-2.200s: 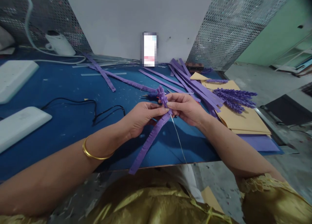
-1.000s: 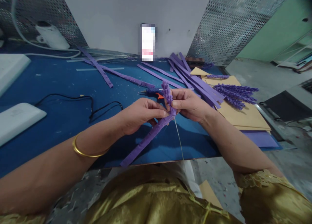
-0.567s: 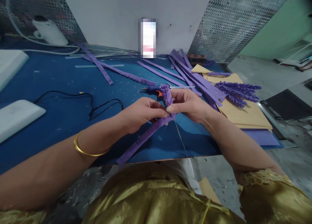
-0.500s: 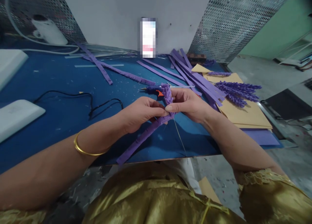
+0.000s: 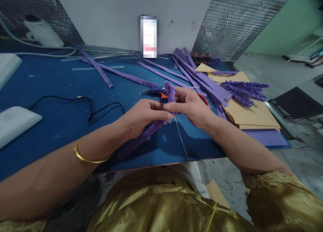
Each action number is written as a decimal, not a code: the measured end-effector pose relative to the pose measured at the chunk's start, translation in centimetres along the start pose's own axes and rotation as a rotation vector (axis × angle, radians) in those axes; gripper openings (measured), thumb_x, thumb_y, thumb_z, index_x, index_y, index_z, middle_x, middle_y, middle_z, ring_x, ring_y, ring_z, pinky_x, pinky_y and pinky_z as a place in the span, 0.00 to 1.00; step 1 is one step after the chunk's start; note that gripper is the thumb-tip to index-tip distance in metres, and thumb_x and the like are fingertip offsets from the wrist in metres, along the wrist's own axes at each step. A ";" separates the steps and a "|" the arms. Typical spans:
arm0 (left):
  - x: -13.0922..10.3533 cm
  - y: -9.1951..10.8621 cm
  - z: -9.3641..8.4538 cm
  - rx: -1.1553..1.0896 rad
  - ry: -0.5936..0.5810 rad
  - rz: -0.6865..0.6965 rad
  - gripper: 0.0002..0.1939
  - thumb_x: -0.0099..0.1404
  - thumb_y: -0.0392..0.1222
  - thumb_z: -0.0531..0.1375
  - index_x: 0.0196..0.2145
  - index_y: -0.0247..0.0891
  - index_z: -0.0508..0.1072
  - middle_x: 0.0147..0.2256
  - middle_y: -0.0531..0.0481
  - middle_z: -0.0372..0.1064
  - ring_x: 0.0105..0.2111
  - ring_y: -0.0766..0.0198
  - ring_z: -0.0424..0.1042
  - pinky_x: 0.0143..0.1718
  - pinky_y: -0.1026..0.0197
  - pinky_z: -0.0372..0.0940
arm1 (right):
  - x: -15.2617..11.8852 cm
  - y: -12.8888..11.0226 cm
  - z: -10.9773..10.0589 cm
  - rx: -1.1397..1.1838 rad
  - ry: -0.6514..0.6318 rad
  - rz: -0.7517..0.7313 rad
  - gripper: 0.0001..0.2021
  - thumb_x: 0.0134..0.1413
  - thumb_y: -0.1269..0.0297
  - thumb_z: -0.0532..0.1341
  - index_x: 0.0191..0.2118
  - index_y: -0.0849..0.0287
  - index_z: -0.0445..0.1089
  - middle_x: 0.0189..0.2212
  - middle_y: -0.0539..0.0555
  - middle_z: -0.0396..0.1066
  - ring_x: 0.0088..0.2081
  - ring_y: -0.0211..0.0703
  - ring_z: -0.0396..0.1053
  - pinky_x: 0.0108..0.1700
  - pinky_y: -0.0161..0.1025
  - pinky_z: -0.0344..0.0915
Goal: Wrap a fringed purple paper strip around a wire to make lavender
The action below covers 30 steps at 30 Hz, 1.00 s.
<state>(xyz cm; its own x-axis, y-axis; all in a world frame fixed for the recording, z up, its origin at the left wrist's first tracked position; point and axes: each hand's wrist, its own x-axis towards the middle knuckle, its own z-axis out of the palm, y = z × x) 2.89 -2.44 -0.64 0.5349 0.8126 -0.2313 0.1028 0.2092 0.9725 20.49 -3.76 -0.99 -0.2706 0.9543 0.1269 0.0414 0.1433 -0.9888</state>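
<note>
Between my two hands stands a purple flower spike (image 5: 170,90) on a thin wire stem (image 5: 181,136) that hangs down toward the table edge. My left hand (image 5: 148,116) pinches a fringed purple strip (image 5: 145,136) at the base of the spike, and the strip's free end trails down to the left. Thumb and fingers of my right hand (image 5: 188,106) are closed on the spike, the thumb tip touching near my left fingers. Just behind the hands lies a blue glue gun (image 5: 154,91) with an orange trigger.
Purple strips (image 5: 199,77) lie at the back right. Finished purple flowers (image 5: 244,90) rest on tan paper (image 5: 257,116) to the right. A lit phone (image 5: 148,37) leans on the back panel. A black cable (image 5: 65,97) and white objects (image 5: 19,122) are at left.
My right thumb has shifted left across the spike, and my left thumb now sits lower. The strip's free end has drawn in slightly. The whole view has shifted a little.
</note>
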 end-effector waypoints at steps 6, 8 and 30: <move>-0.3 0.1 0.5 0.076 0.086 0.028 0.05 0.48 0.41 0.69 0.22 0.36 0.80 0.21 0.51 0.73 0.23 0.66 0.67 0.28 0.63 0.61 | -0.1 0.4 0.9 -0.020 0.085 -0.003 0.15 0.48 0.61 0.71 0.29 0.57 0.62 0.24 0.46 0.59 0.27 0.36 0.57 0.29 0.36 0.55; -0.3 -0.1 0.6 0.103 0.108 0.024 0.05 0.49 0.40 0.68 0.23 0.36 0.81 0.22 0.50 0.74 0.24 0.65 0.68 0.30 0.62 0.62 | -0.1 0.4 1.0 -0.020 0.098 0.000 0.16 0.47 0.61 0.71 0.28 0.57 0.62 0.23 0.45 0.59 0.27 0.36 0.57 0.29 0.36 0.55; -0.3 0.2 0.4 0.016 0.082 0.026 0.06 0.49 0.40 0.71 0.26 0.35 0.83 0.25 0.47 0.76 0.26 0.65 0.69 0.34 0.61 0.65 | 0.7 0.8 -0.2 0.265 -0.076 0.060 0.15 0.46 0.61 0.73 0.30 0.60 0.66 0.21 0.44 0.62 0.21 0.31 0.57 0.24 0.32 0.54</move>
<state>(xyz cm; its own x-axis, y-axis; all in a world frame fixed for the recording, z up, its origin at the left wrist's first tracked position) 3.06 -2.83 -0.34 0.4670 0.8597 -0.2068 0.1032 0.1793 0.9784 20.52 -2.95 -1.67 -0.3466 0.9353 0.0710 -0.1904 0.0039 -0.9817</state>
